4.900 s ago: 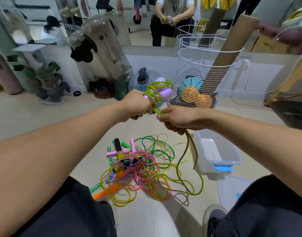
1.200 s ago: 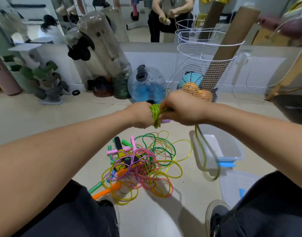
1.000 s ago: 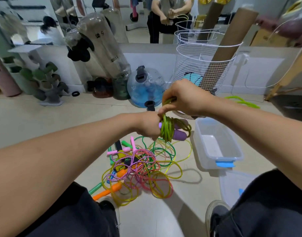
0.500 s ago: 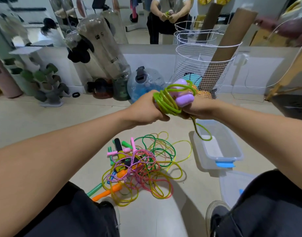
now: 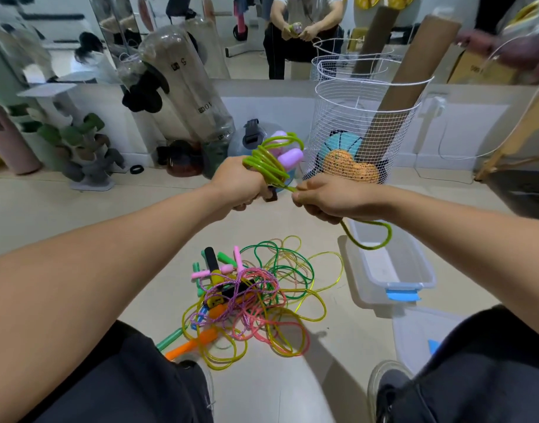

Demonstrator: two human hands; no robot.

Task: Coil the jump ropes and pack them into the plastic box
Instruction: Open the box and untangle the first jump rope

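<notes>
My left hand point(image 5: 237, 186) grips a coiled lime-green jump rope point(image 5: 269, 161) with two lilac handles point(image 5: 288, 155) sticking out of the coil. My right hand point(image 5: 329, 195) pinches the rope's loose end just right of the coil, and a short green loop point(image 5: 373, 238) hangs below that hand. Under the loop a clear plastic box point(image 5: 390, 283) with a blue latch stands open on the floor. A tangled pile of jump ropes point(image 5: 249, 297) in yellow, pink, green and purple, with several coloured handles, lies on the floor between my knees.
A white wire basket point(image 5: 367, 126) with balls and a cardboard tube stands behind my hands. The box's clear lid point(image 5: 420, 331) lies by my right knee. Large clear bottles point(image 5: 185, 93), a dumbbell rack point(image 5: 85, 151) and a wall mirror line the back.
The pile's lime-green rope has been wound onto the coil, leaving only a short loop. My right hand has moved from the coil out to the right, drawing the end tight.
</notes>
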